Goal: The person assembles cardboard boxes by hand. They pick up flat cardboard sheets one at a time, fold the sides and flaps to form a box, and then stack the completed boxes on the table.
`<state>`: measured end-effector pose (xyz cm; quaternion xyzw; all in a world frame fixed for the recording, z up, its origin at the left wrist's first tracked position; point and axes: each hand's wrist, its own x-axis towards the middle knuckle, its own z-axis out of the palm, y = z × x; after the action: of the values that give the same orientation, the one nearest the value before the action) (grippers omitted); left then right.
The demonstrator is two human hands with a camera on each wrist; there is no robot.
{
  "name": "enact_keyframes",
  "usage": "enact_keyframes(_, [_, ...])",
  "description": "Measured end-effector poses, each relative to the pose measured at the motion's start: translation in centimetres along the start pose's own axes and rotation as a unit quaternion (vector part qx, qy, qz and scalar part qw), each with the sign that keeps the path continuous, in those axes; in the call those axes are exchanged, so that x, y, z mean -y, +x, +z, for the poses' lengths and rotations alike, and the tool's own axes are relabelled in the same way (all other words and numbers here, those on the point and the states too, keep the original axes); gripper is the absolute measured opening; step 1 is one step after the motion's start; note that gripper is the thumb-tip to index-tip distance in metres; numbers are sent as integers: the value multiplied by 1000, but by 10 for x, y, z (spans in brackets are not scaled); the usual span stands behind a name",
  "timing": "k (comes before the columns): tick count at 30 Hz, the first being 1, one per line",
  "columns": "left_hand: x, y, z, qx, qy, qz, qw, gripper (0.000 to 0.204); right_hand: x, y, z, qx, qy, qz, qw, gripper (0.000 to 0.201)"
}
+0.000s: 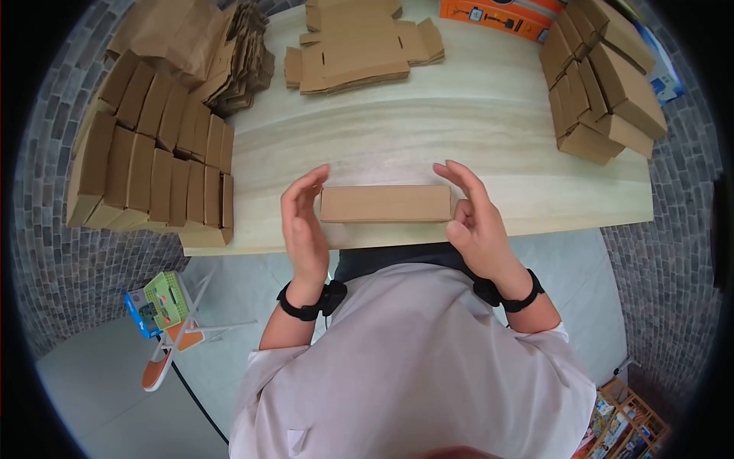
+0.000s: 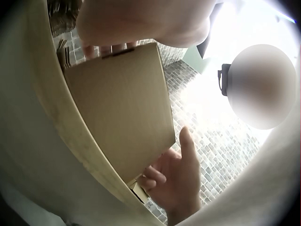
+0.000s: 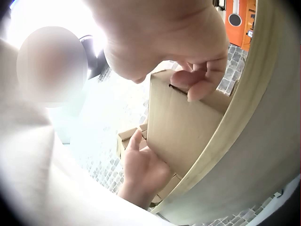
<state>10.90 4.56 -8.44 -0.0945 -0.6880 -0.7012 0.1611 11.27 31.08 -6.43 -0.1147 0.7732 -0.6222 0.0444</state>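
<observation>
A closed brown cardboard box (image 1: 386, 203) stands on the table near its front edge, between the two hands. At its left end is my left hand (image 1: 306, 233), with fingers extended upward and slightly bent. My right hand (image 1: 479, 229) is at the other end, its index finger extended and other fingers bent. In the right wrist view, those bent fingertips (image 3: 194, 87) overlap the end of the box (image 3: 183, 125) by a dark slot. The left wrist view shows the box's broad side (image 2: 120, 108) facing the person. Neither hand wraps around the box.
Rows of folded boxes (image 1: 138, 168) are packed along the table's left side. Flat unfolded cardboard blanks (image 1: 355, 46) lie at the back, with a brown paper stack (image 1: 245, 65) beside them. More boxes (image 1: 604, 92) stand at the right, near an orange package (image 1: 497, 17).
</observation>
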Motion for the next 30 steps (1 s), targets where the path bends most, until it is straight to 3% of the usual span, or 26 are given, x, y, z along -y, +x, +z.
enact_keyframes(2, [-6, -5, -11, -13, 116, -14, 993, 65, -4, -8, -6, 4, 6, 19, 1000, 77])
enact_keyframes(4, [-12, -8, -13, -14, 130, -21, 991, 65, -6, -10, -6, 9, 13, 39, 999, 76])
enact_keyframes(6, [-20, -12, -14, 9, 225, -72, 972, 64, -2, -7, -3, -45, -84, -57, 994, 65])
enact_keyframes(7, [-22, -13, -14, 8, 226, -71, 972, 64, -1, -6, -4, -44, -84, -60, 994, 65])
enact_keyframes(9, [-27, -15, -15, 48, 136, -182, 973, 61, 1, -6, -7, -46, -90, 24, 995, 54])
enact_keyframes(10, [-28, -15, -13, 48, 136, -180, 973, 61, 8, -5, -7, -47, -90, 22, 995, 54])
enact_keyframes(12, [-28, -13, -6, 107, 76, -149, 980, 65, 27, -4, -7, 48, 83, 141, 985, 49])
enact_keyframes(13, [-25, -12, -8, 117, 69, -144, 980, 65, 24, -4, -7, 37, 79, 140, 986, 49])
enact_keyframes(15, [-16, -11, -15, 91, 120, -2, 989, 55, 9, -3, -8, 7, 45, -12, 999, 39])
enact_keyframes(16, [-16, -10, -11, 103, 108, 4, 989, 55, 8, -4, -7, -9, 36, -12, 999, 39])
enact_keyframes(18, [-24, -7, -2, 45, 116, 14, 992, 41, 10, -4, -6, -21, 66, -21, 997, 31])
enact_keyframes(19, [-18, -6, -3, 44, 50, 3, 998, 39, 15, -4, -8, -21, 87, 23, 996, 37])
enact_keyframes(20, [-20, -4, 2, 53, 44, 9, 998, 39, 17, -4, -9, -31, 84, 19, 996, 37])
enact_keyframes(22, [-33, 2, 15, 41, -27, -40, 998, 49, 19, -5, -11, -95, 197, 13, 976, 43])
enact_keyframes(27, [-71, 40, 61, 139, -20, -1, 990, 59, 46, -1, -67, -186, 76, -95, 975, 47])
enact_keyframes(30, [-89, 91, 108, 221, 34, 153, 963, 64, 76, 12, -120, -295, -58, -177, 937, 45])
